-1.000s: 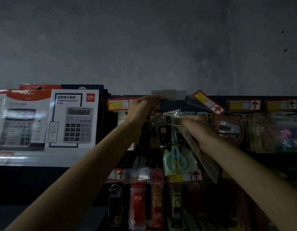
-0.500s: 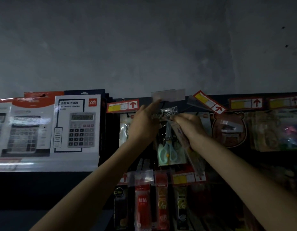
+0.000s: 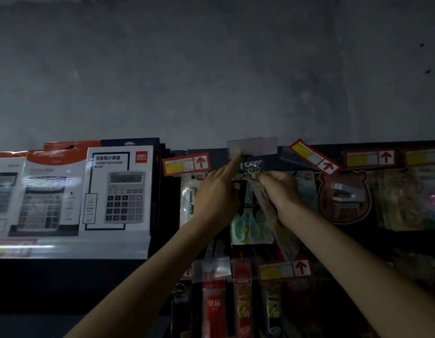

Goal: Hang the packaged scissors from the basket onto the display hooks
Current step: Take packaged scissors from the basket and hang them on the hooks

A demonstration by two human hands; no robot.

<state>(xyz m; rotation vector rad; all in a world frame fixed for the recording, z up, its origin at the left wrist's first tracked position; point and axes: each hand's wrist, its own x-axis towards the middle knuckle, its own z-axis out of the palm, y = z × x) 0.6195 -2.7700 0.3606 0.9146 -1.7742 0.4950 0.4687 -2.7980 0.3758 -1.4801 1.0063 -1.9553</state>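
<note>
A clear pack of mint-green scissors [image 3: 248,228] hangs at the top row of the dark display rack, its shiny header [image 3: 250,165] up by the hook. My left hand [image 3: 216,193] is raised beside it, index finger pointing up and touching the blank clear label holder [image 3: 252,145] on the hook's end. My right hand [image 3: 280,189] grips the top of a second, slanted clear pack [image 3: 284,237] that hangs down to the right of the scissors. The hook itself is hidden behind my hands. The basket is out of view.
Boxed calculators [image 3: 119,189] stand on a shelf to the left. Red-arrow price tags [image 3: 186,164] line the rack. A bear-shaped stapler pack [image 3: 343,196] hangs to the right, and red and yellow packs [image 3: 214,306] hang in the row below. A grey wall rises above.
Both hands lifted the packs up toward the hook. My left index finger straightened and now touches the label holder. The scissors pack hangs higher than before.
</note>
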